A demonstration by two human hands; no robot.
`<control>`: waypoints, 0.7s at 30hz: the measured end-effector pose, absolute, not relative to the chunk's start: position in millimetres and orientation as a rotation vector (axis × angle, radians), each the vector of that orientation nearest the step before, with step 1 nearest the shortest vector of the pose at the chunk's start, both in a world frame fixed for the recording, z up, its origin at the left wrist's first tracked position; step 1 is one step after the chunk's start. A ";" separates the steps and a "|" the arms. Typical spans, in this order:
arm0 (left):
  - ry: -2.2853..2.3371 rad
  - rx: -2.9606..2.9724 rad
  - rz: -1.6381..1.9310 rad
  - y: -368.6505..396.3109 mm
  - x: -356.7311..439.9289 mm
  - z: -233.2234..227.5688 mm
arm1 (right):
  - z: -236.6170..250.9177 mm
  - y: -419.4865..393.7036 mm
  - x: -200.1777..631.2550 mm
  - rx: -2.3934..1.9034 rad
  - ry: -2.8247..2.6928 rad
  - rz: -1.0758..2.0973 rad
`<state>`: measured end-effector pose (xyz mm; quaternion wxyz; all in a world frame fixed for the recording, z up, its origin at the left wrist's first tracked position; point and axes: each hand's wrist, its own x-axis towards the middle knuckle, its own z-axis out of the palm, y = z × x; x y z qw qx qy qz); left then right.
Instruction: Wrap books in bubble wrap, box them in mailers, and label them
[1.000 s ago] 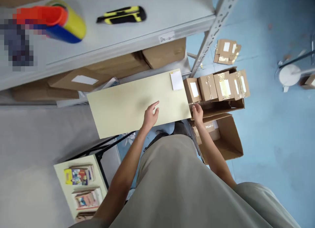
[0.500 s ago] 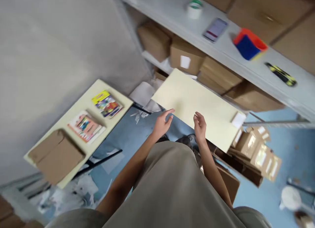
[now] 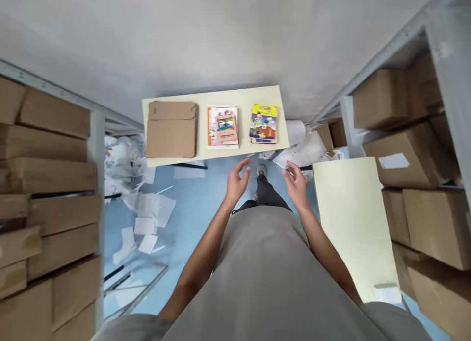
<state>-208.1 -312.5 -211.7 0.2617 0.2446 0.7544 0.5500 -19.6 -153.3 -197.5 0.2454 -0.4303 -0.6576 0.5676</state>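
Note:
Both hands hang in the air in front of my body, with nothing in them. My left hand [image 3: 237,183] is open, thumb and fingers apart, just short of the front edge of a cream table [image 3: 245,98]. My right hand [image 3: 295,183] is also open with bent fingers, below the table's right corner. On that table lie a stack of flattened brown cardboard boxes [image 3: 171,132], a pile of white and orange booklets [image 3: 222,130] in the middle, and a pile of yellow and purple booklets [image 3: 264,125] on the right. Neither hand touches any of them.
A second cream table [image 3: 353,223] stands to my right, with a small white stack [image 3: 387,293] at its near end. Shelves with brown cartons [image 3: 436,223] rise on the right, and more cartons [image 3: 62,174] on the left. Paper scraps [image 3: 147,225] litter the blue floor.
My view and body have turned left, so the table with booklets now lies straight ahead and the other table is at my right. Both hands stay open and free.

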 end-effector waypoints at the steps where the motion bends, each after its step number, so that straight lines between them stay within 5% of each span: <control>1: 2.070 0.606 1.503 -319.3 -219.1 -216.0 | -200.8 -150.5 -37.3 -1.143 -1.824 1.588; 12: 2.241 0.071 1.368 -305.0 -367.7 -288.9 | -281.5 -119.6 -244.7 -1.039 -2.070 1.941; 21: 2.369 0.087 0.944 -262.1 -434.1 -327.4 | -313.5 -99.0 -337.2 -1.310 -2.761 1.674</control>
